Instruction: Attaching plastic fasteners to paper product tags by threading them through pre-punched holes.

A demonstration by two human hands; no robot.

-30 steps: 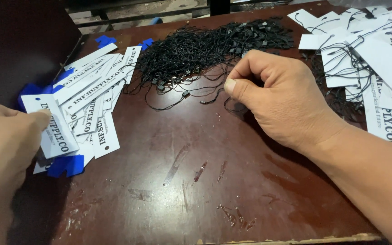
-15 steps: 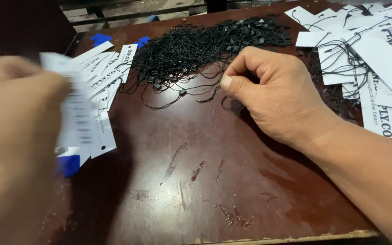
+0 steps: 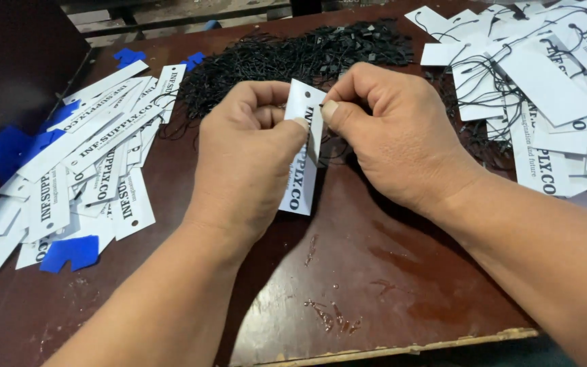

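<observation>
My left hand (image 3: pixel 249 153) pinches a white paper tag (image 3: pixel 301 178) near its top, holding it upright over the dark red table (image 3: pixel 388 272). My right hand (image 3: pixel 395 132) meets it at the tag's upper edge, thumb and forefinger pinched on a thin black string next to the small hole. Just behind both hands lies a heap of black strings (image 3: pixel 293 58). The string itself is mostly hidden by my fingers.
A spread of loose white tags (image 3: pixel 83 177) with some blue pieces (image 3: pixel 69 253) lies at the left. At the right is a pile of white tags with strings attached (image 3: pixel 545 88). The table's chipped front edge (image 3: pixel 402 350) runs along the bottom.
My left hand picked a tag from the left pile and carried it to the middle. My right hand lifted from the string heap with a string and met the tag.
</observation>
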